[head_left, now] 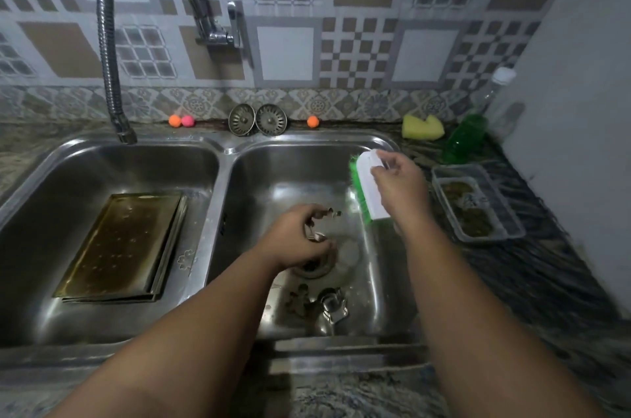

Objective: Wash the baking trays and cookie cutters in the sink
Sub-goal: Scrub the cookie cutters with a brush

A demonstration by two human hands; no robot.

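Over the right sink basin (372,281), my left hand (293,240) grips a metal cookie cutter (324,223) above the drain. My right hand (399,185) holds a white scrub brush with green bristles (363,185) at the basin's right side, bristles facing left. Two more metal cookie cutters (317,303) lie on the basin floor near the front. Stacked golden-brown baking trays (123,246) lie flat in the left basin (51,315).
A flexible faucet hose (109,52) hangs over the left basin. Two drain strainers (257,119), small orange and pink balls (181,121), a yellow sponge (422,127), a green soap bottle (466,139) and a clear plastic container (476,202) sit on the counter.
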